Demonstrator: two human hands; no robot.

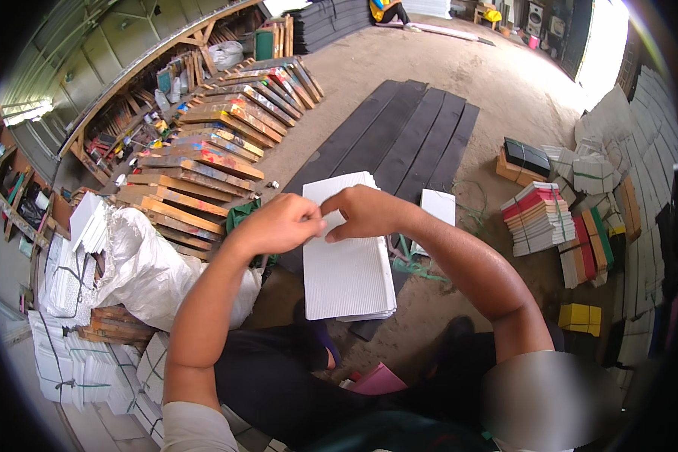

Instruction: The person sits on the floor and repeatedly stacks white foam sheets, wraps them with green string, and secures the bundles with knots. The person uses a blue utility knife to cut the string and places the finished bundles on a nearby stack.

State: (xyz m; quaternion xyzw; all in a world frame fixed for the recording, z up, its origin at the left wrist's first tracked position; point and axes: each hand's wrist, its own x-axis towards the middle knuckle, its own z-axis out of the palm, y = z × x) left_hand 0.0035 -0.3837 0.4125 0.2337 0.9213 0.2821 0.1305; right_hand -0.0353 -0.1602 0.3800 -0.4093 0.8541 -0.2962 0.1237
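Two bare hands meet over a stack of white ribbed sheets (350, 282), straight ahead of you at 12 o'clock.
Your left hand (280, 224) and right hand (363, 212) have curled fingers nearly together; you cannot tell whether they pinch anything thin. From the stack, black boards (410, 124) stretch toward 12 to 1 o'clock, wooden frames (203, 162) crowd 10, and a white sack (151, 264) bulges at 9. Loose green twine (422, 270) tangles just beside the stack at 3; a yellow bundle (580, 320) sits at 4.
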